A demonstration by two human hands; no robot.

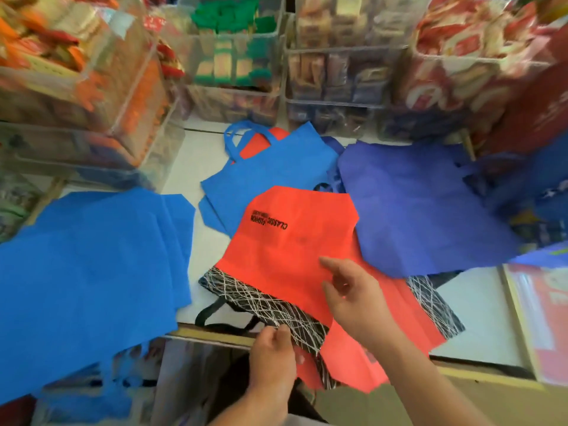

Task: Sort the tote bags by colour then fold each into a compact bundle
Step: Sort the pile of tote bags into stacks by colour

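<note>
Observed red tote bag (292, 241) flat at centre of the worktop (479, 315), black patterned band (276, 305) overhanging the near edge. Pinched that band with the left hand (272, 355), fingers curled. Held the right hand (353, 299) slack-fingered over the bag's right side; contact not determinable. Noted blue tote bags (86, 272) overhanging the edge at left, violet-blue tote bag (415, 204) at right, bare worktop strips between.
</note>
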